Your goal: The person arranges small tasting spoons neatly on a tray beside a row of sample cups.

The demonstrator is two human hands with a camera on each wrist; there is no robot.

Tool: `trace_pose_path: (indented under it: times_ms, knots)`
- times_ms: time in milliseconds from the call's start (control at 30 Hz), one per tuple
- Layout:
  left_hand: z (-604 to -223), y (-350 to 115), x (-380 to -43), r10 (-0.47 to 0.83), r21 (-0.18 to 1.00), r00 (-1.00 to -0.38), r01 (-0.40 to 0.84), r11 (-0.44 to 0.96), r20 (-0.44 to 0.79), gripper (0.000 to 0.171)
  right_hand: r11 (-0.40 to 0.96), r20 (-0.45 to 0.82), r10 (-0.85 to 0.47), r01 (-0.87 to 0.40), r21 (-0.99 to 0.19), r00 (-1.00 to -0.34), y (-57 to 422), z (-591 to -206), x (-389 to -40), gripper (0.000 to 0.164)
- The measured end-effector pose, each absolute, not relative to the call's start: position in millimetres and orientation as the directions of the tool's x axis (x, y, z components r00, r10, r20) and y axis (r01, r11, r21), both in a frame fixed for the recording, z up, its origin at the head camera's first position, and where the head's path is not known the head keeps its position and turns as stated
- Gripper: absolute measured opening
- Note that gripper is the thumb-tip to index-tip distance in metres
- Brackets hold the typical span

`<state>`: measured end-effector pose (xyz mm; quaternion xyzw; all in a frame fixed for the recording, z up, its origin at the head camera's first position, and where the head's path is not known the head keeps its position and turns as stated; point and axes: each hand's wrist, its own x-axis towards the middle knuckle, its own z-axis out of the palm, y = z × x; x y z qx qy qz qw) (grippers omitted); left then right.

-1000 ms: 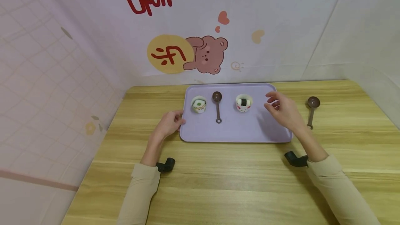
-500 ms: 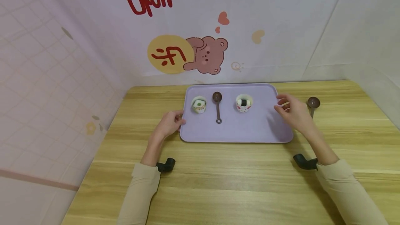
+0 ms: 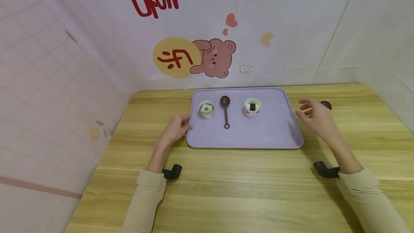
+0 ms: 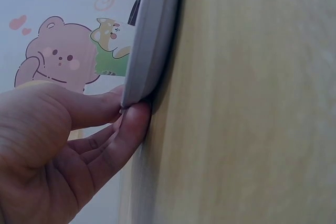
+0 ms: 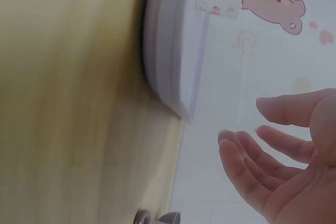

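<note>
A lilac tray point(image 3: 245, 136) lies on the wooden table. My left hand point(image 3: 174, 129) pinches its left rim; in the left wrist view the thumb is on top and a finger point(image 4: 134, 124) goes under the edge. My right hand point(image 3: 318, 118) hovers just right of the tray, fingers loosely bent, holding nothing. On the tray stand two small patterned cups: the left cup point(image 3: 207, 113) holds a white piece with a green dot, the right cup point(image 3: 252, 112) a white piece with a black band. Between them lies a brown measuring spoon point(image 3: 226, 116).
A second brown measuring spoon point(image 3: 327, 105) lies on the table right of the tray, mostly hidden behind my right hand. A white cloth with a printed bear point(image 3: 215, 60) hangs at the table's back edge. Black wrist mounts point(image 3: 173, 172) sit on both forearms.
My right hand has moved right, from over the tray's right part to beyond its right edge, and now covers most of the second spoon. The left hand stays on the rim.
</note>
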<state>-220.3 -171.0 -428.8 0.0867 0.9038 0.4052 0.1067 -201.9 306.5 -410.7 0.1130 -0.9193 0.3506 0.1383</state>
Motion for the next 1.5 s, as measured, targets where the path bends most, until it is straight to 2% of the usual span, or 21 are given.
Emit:
trace_pose_path:
  times_ms: [833, 1500]
  knots:
    - [-425.6, -168.6, -217.4, 0.254, 0.756, -0.959, 0.076, 0.650, -0.123, 0.051, 0.804, 0.139, -0.055, -0.127, -0.581, -0.989, 343.0, -410.5, -196.6, 0.054]
    - [-427.8, -170.2, -218.3, 0.253, 0.756, -0.960, 0.079, 0.650, -0.117, 0.051, 0.835, 0.013, 0.056, 0.040, -0.548, -0.998, 365.5, -411.0, -195.2, 0.055]
